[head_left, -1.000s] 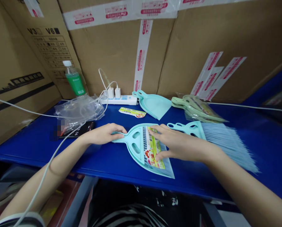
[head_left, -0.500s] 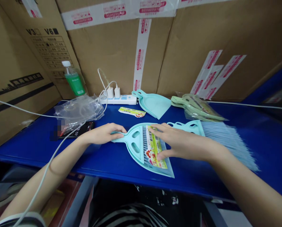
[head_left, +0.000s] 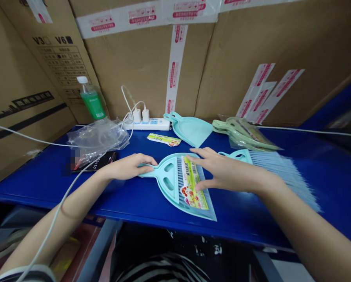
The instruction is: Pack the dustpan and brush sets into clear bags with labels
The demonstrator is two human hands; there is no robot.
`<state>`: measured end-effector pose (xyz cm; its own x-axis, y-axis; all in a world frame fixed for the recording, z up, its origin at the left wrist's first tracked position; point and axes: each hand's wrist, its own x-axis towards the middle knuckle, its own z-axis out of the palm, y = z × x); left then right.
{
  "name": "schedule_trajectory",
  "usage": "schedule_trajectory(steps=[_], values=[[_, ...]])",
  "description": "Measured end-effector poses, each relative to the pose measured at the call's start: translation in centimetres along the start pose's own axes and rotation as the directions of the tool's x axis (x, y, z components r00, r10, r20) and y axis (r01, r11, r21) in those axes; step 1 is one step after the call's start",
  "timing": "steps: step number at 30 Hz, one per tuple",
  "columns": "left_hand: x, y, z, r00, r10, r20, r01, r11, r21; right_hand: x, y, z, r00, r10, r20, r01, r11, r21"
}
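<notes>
A turquoise dustpan lies on the blue table with a small matching brush nested in it. My left hand pinches their stacked handles between thumb and fingers. Across the brush's bristles rests a yellow-green printed label card. My right hand hovers at the card's right side, fingers spread and holding nothing; whether the thumb touches the card I cannot tell. Behind that hand a second turquoise brush with blue bristles lies on the table, part of its handle hidden.
At the back are another turquoise dustpan, a bagged green dustpan set, a second label card and a white power strip. Leftward lie clear plastic bags, a phone and a green bottle. A white cable crosses my left forearm.
My right hand has drawn slightly back to the right off the label card, uncovering more of it. My left hand keeps its hold on the handles.
</notes>
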<state>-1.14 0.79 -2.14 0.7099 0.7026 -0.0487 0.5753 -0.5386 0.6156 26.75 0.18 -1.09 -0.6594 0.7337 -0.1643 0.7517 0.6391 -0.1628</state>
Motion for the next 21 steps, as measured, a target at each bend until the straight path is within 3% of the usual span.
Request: schedule_trajectory(steps=[14, 21], values=[[0.07, 0.07, -0.04, 1.0, 0.0, 0.007, 0.0, 1.0, 0.002, 0.01, -1.06, 0.18, 0.994, 0.048, 0.097, -0.046, 0.999, -0.022], [0.0, 0.08, -0.02, 1.0, -0.009, 0.01, 0.009, 1.0, 0.003, -0.12, -0.97, 0.1, 0.996, 0.039, 0.08, -0.041, 0.999, 0.023]])
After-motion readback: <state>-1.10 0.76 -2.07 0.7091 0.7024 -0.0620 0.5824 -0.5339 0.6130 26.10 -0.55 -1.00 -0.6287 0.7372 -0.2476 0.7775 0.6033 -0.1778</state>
